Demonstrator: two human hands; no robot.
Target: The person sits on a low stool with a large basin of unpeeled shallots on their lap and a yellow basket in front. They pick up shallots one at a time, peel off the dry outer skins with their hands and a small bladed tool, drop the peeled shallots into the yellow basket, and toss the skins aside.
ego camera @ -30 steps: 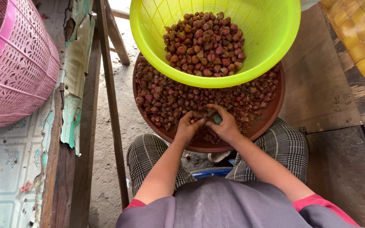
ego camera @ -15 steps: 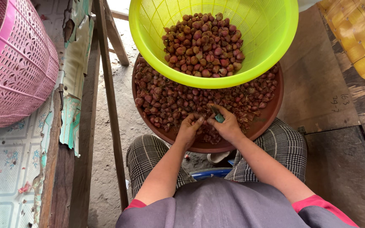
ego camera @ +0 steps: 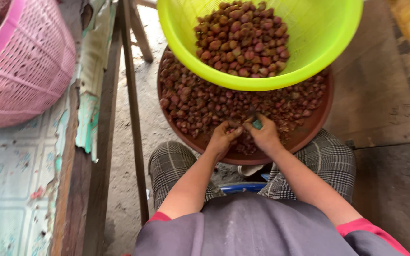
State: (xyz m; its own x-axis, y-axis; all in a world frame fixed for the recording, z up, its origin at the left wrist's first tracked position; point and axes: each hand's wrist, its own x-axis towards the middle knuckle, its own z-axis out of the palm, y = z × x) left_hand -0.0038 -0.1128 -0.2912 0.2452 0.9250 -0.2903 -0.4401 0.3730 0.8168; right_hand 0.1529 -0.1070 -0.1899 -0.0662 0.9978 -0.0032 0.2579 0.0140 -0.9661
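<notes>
Over the near rim of the brown round tray (ego camera: 309,135) on your lap, your two hands meet among the small reddish shallots (ego camera: 200,102) heaped in it. Your left hand (ego camera: 223,138) is curled, its fingertips pinching one small shallot bulb (ego camera: 234,127) at the top of the fist; the bulb sits right between the two hands, touching your left fingers and just beside your right thumb. Your right hand (ego camera: 264,135) is closed around a small knife with a teal handle (ego camera: 257,124), the handle showing between thumb and fingers and the dark blade pointing away from you toward the pile. Whether the blade touches the bulb cannot be told at this size.

The loose shallots spread across the whole tray, far and to both sides of your hands, some with papery skins. Beyond them, a lime-green plastic basin (ego camera: 328,42) overlaps the far edge of the tray and holds its own mound of shallots, well apart from your hands.

To your left stands a slim wooden post (ego camera: 131,109), and past it a worn bench with peeling paint (ego camera: 20,189) carries a pink perforated basket (ego camera: 29,66). Your checked trousers (ego camera: 328,163) show under the tray, with a blue rim of a stool (ego camera: 240,188) between your knees. Wooden boards (ego camera: 380,104) lie to the right.
</notes>
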